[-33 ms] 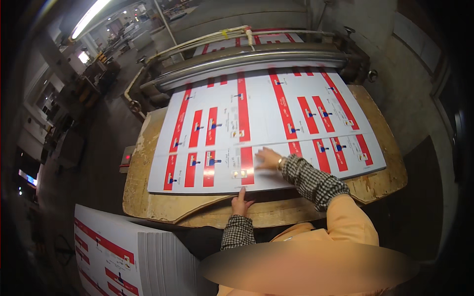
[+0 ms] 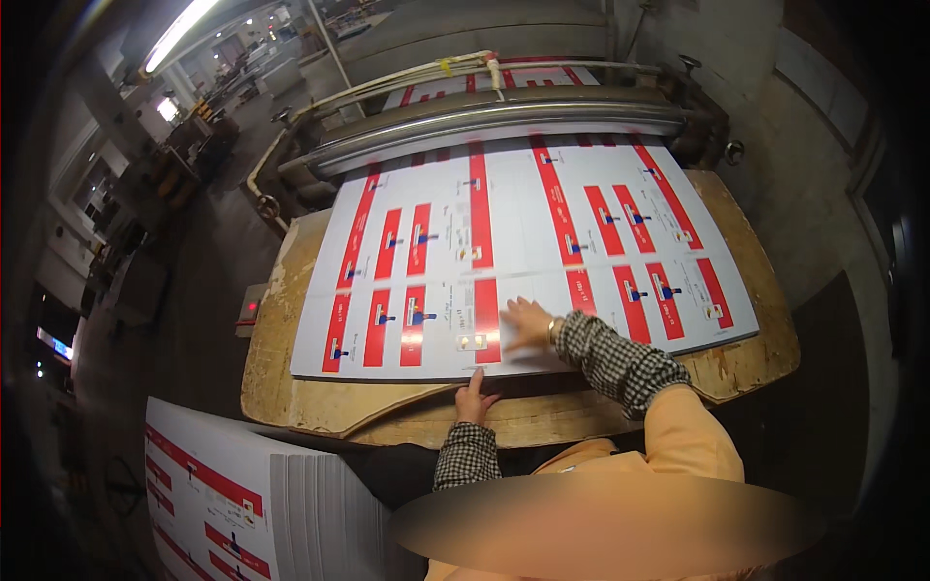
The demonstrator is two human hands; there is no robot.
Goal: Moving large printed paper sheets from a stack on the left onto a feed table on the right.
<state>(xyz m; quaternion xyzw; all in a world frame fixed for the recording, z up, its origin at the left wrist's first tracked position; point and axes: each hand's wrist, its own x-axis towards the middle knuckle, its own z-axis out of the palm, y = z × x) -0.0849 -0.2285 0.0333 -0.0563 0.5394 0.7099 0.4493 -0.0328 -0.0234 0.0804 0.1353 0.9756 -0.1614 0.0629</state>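
Note:
Large white printed sheets (image 2: 542,232) with red bars and small blue figures lie in a stack on a worn wooden board. Palm down on the near middle of this stack, my right hand (image 2: 528,323) has its fingers spread. My left hand (image 2: 473,399) is at the stack's near edge, one finger stretched onto the edge and the thumb out to the side; its other fingers are partly hidden. Neither hand grasps anything visible. At the far end, the sheets run under a long metal roller (image 2: 484,121).
The wooden board (image 2: 281,358) has rounded, chipped corners. At lower left stands a thick pile of similar printed sheets (image 2: 320,513). Handwheels (image 2: 734,152) sit on the roller frame. More printed sheet shows behind the roller. A wall is on the right; other machines are at far left.
The upper printed sheets have slid a little away from me, toward the roller. My right hand has shifted very slightly; my left hand stays at the edge.

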